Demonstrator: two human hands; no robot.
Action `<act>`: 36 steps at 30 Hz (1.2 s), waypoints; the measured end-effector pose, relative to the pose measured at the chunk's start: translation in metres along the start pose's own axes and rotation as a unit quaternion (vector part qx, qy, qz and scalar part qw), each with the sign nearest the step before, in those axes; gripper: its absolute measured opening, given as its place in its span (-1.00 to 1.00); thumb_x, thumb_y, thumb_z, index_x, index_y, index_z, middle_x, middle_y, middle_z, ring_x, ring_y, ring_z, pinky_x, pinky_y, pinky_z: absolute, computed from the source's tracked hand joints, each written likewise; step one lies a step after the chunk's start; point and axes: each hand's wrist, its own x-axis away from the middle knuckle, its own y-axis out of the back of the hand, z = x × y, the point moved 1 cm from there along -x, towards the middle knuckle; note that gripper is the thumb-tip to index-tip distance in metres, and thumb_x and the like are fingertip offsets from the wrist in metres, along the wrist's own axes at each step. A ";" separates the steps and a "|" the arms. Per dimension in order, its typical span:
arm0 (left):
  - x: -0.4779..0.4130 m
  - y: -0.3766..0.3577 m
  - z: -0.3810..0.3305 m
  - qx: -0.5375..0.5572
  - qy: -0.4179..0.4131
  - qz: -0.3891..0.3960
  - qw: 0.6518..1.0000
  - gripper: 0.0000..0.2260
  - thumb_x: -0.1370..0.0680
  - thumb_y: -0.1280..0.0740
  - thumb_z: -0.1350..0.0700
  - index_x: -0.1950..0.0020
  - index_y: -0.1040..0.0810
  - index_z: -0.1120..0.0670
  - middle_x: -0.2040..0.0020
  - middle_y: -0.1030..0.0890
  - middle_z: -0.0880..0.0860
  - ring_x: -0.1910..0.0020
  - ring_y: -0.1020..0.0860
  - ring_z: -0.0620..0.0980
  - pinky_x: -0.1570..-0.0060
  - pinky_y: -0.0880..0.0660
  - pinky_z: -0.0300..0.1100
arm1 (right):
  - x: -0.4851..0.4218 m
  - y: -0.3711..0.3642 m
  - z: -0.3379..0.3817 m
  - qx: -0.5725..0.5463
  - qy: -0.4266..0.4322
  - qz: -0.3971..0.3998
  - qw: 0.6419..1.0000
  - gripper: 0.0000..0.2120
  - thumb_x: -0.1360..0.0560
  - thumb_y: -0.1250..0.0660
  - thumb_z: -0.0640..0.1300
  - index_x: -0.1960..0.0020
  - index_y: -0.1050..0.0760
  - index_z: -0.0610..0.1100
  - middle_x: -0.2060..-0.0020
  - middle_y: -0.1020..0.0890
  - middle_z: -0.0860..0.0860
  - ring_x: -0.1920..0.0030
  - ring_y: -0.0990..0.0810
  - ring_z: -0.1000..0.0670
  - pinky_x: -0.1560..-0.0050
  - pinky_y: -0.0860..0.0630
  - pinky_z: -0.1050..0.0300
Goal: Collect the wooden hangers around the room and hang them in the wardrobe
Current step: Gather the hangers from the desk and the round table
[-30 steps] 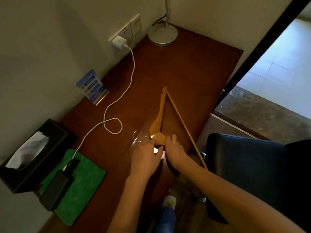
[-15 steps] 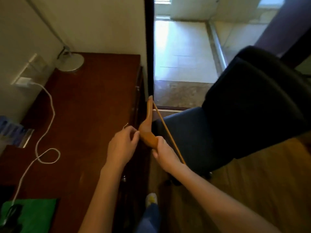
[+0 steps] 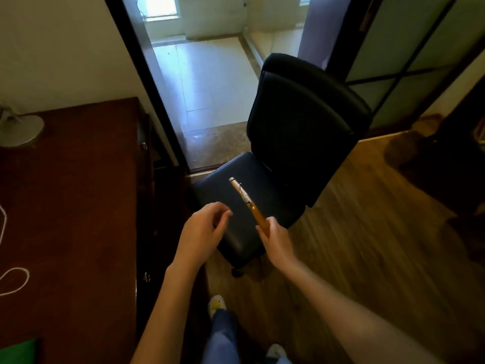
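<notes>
- Head view: the hanger (image 3: pixel 254 207) is off the desk (image 3: pixel 73 206) now; a second ago it lay flat there with both hands on it.
- Right hand (image 3: pixel 276 244) has its fingers wrapped round one wooden end; the hanger sticks up and away, edge-on, above the chair (image 3: pixel 301 122) seat, touching nothing else.
- Left hand (image 3: pixel 202 229) has let go; fingers loosely curled, holding nothing, just beside the hanger.
- The view has swung from the desk toward the doorway; lamp (image 3: pixel 18 130) is now at the far left.
- My read: this one's collected and the carry comes next; no wardrobe I can pick out for certain yet.
</notes>
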 end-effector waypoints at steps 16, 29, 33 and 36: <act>-0.005 -0.107 -0.207 -0.003 -0.236 0.164 0.958 -0.90 -0.57 -0.27 0.05 -0.05 -0.52 -0.10 0.08 -0.56 -0.15 0.13 -0.54 -0.25 0.06 -0.47 -0.32 | 0.117 0.188 -0.087 0.033 -0.132 -0.208 0.968 -0.70 -0.58 -0.15 0.16 -0.21 -0.41 0.04 0.10 -0.60 0.06 0.13 -0.60 0.08 0.13 -0.50 0.20; -0.012 -0.174 -0.310 -0.019 -0.343 0.263 0.902 -0.93 -0.56 -0.29 0.03 0.11 -0.53 -0.11 0.25 -0.59 -0.10 0.25 -0.57 -0.22 0.17 -0.53 -0.28 | 0.165 0.248 -0.135 0.005 -0.259 -0.377 0.889 -0.75 -0.55 -0.19 0.19 -0.09 -0.44 0.05 0.13 -0.65 0.06 0.12 -0.65 0.09 0.05 -0.62 0.10; -0.038 -0.178 -0.310 -0.031 -0.339 0.283 0.896 -0.93 -0.57 -0.28 0.03 0.08 -0.47 -0.16 0.20 -0.59 -0.13 0.21 -0.56 -0.24 0.13 -0.52 -0.33 | 0.150 0.256 -0.134 -0.014 -0.272 -0.372 0.887 -0.79 -0.57 -0.19 0.15 -0.11 -0.43 0.05 0.18 -0.61 0.09 0.17 -0.63 0.15 0.09 -0.60 0.22; -0.064 -0.187 -0.307 -0.043 -0.348 0.292 0.890 -0.93 -0.57 -0.27 0.01 0.07 -0.48 -0.16 0.19 -0.59 -0.12 0.20 -0.57 -0.23 0.11 -0.54 -0.31 | 0.135 0.259 -0.140 -0.034 -0.277 -0.384 0.880 -0.79 -0.57 -0.19 0.14 -0.09 -0.44 0.04 0.21 -0.61 0.07 0.20 -0.63 0.15 0.12 -0.60 0.25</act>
